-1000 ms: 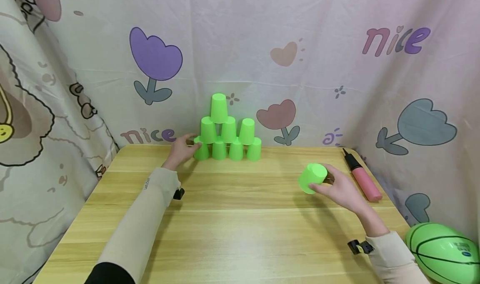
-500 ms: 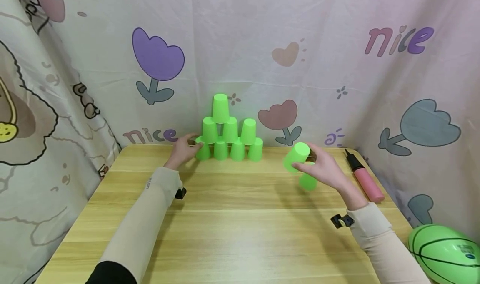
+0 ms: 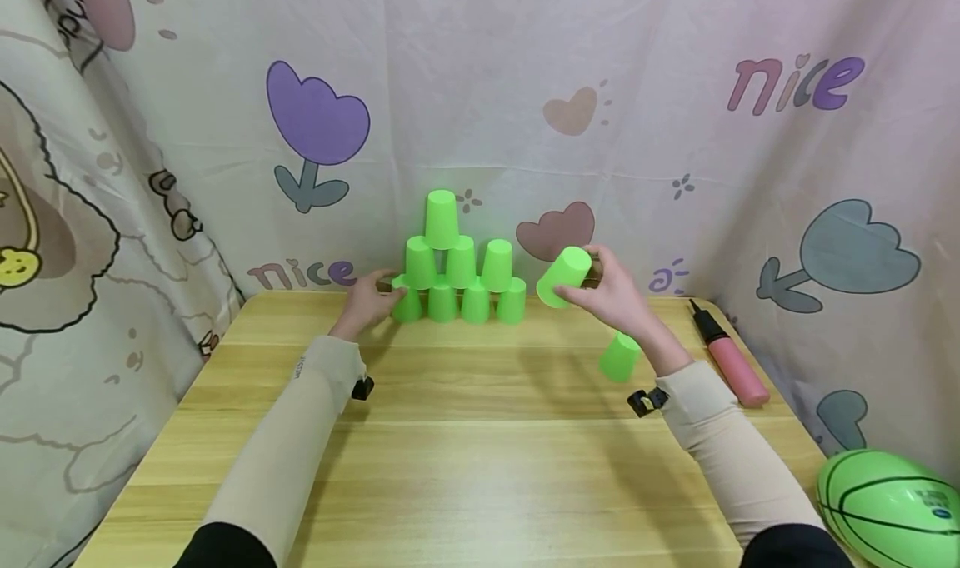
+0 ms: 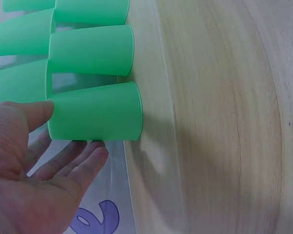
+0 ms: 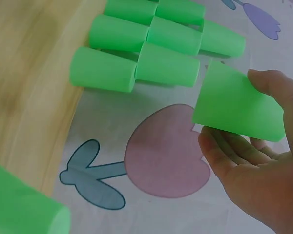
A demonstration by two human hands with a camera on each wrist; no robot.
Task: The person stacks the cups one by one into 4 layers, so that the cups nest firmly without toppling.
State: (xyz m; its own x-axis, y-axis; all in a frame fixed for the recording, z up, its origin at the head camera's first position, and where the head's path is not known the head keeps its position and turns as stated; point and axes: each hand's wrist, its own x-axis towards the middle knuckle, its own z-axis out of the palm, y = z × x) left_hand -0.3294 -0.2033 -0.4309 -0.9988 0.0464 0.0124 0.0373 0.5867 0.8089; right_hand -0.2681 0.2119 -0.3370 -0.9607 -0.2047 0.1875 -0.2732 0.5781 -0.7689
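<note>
A pyramid of upside-down green plastic cups stands at the table's back edge, several in the bottom row, three above, and one top cup [image 3: 442, 219]. My left hand [image 3: 367, 306] is at the leftmost bottom cup [image 4: 98, 113], thumb on its front and fingers along its far side. Held in the air by my right hand [image 3: 611, 295] is another green cup [image 3: 562, 276], tilted, its base up and to the right. In the right wrist view, thumb and fingers lie on opposite sides of this cup [image 5: 237, 105]. It is just right of the pyramid's second-row right cup [image 3: 497, 266].
One more green cup [image 3: 619, 358] stands on the table [image 3: 480, 468] below my right hand. A pink and black hand pump [image 3: 731, 360] lies at the right edge. A green ball [image 3: 888, 505] sits at the lower right. A printed curtain [image 3: 450, 77] hangs close behind the table.
My right hand has lifted its cup off another cup and carried it left and up, towards the pyramid. The cup underneath is now uncovered. My left hand stays in place.
</note>
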